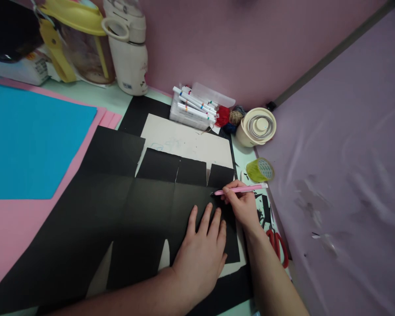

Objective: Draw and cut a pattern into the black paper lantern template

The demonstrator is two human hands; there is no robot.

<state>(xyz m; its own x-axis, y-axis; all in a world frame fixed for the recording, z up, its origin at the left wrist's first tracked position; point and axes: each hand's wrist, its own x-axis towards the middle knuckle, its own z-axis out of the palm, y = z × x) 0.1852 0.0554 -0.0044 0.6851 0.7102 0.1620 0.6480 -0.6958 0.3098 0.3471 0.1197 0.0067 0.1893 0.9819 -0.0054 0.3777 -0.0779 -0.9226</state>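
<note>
A large sheet of black card (148, 206), creased and slit into flaps along its far edge, spreads across the desk. My left hand (206, 250) lies flat on its right part, fingers spread. In my right hand (238, 202) is a slim pink pen (246, 188), pinched between thumb and fingers. Its dark tip points left and is close to the card, just below the slit by the rightmost flap; whether it touches I cannot tell. Under the card, a pale board (191, 142) with faint marks shows at the back.
Blue (36, 140) and pink sheets (23, 224) lie left. At the back stand a yellow-lidded jug (82, 48), a white bottle (130, 66) and a box of markers (192, 109). Rightward are a cream round container (256, 127), a yellow-green cup (259, 170) and red-handled scissors (278, 248) beside the wall.
</note>
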